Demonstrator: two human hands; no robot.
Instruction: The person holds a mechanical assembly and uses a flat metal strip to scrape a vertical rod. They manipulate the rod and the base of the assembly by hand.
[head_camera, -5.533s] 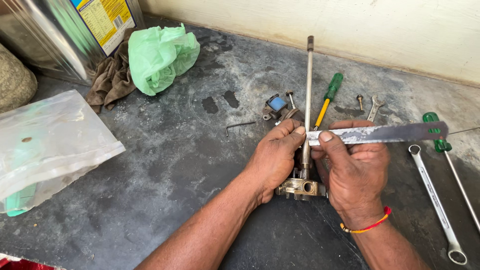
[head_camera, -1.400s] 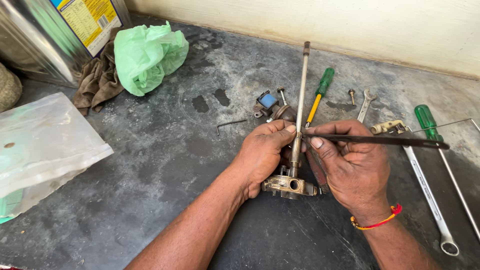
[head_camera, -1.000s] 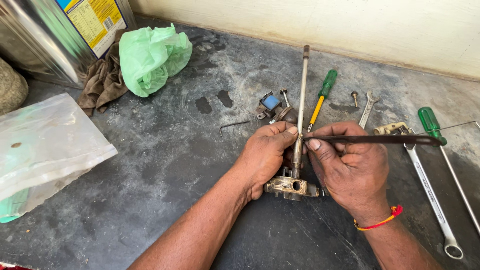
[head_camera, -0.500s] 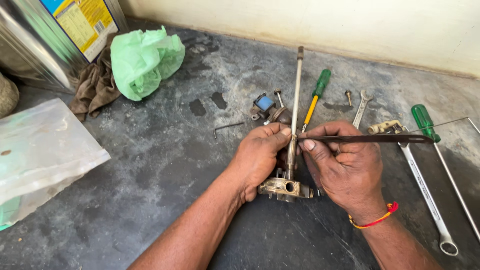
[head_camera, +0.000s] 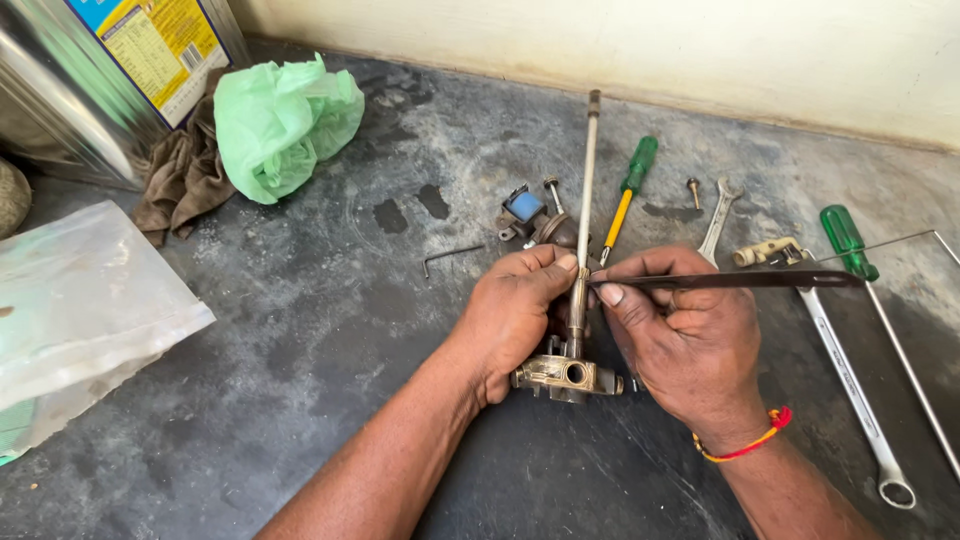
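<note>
My left hand grips a brass valve body with a long metal rod rising from it, thumb pressed on the rod's lower part. In my right hand I hold a thin dark metal blade edge-on, its tip touching the rod just above the thumb. The blade runs out to the right over the worktop. The valve body rests on the dark grey worktop.
A green-handled screwdriver with a yellow shank, a second green screwdriver, a long spanner, a small spanner, a blue-capped part and an L-shaped hex key lie around. At left: a green plastic bag, brown rag, metal tin, clear bag.
The blade, flat-side up 5.5 s ago, has turned edge-on with its tip against the rod. Over the last second both hands and the blade stay nearly still; only the view shifts.
</note>
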